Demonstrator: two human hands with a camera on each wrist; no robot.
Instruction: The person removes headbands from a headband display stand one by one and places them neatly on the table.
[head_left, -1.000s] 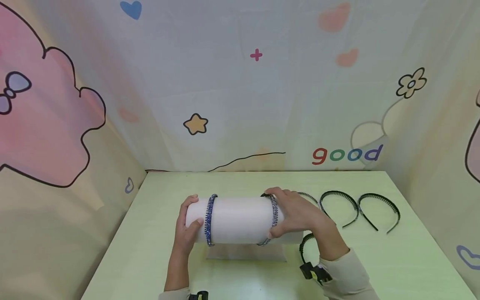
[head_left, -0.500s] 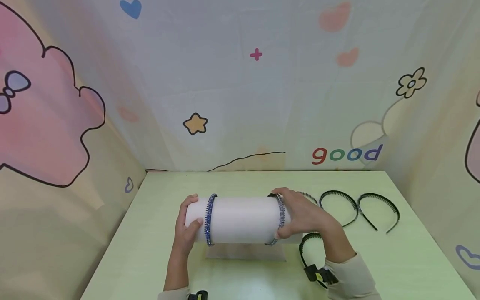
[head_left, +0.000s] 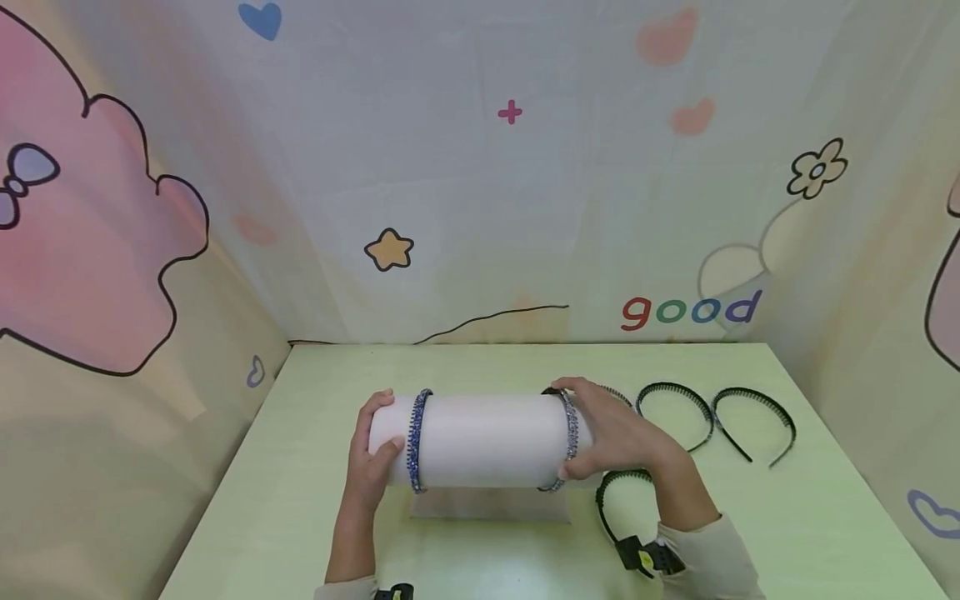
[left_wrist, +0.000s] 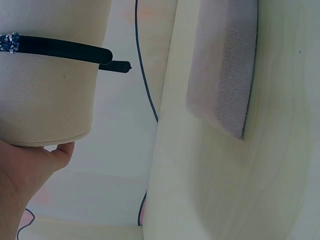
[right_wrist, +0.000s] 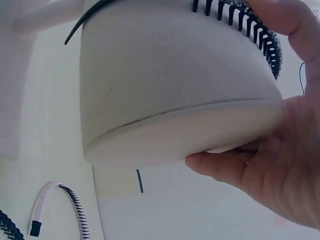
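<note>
Black headbands (head_left: pixel 675 387) beside white cylinder (head_left: pixel 487 437)

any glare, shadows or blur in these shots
Head view: pale glare on the light green wood-grain tabletop, in front of the white padded cylinder; left wrist view: a soft shadow beside the grey fabric base; right wrist view: slightly hazy, low contrast.

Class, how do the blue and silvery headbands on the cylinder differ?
The blue headband is deeper coloured, the silvery headband paler. The right hand touches the silvery headband, not the blue headband. The blue headband sits nearer the white cylinder's left end, the silvery headband its right. Both sparkle and curve around the cylinder.
</note>
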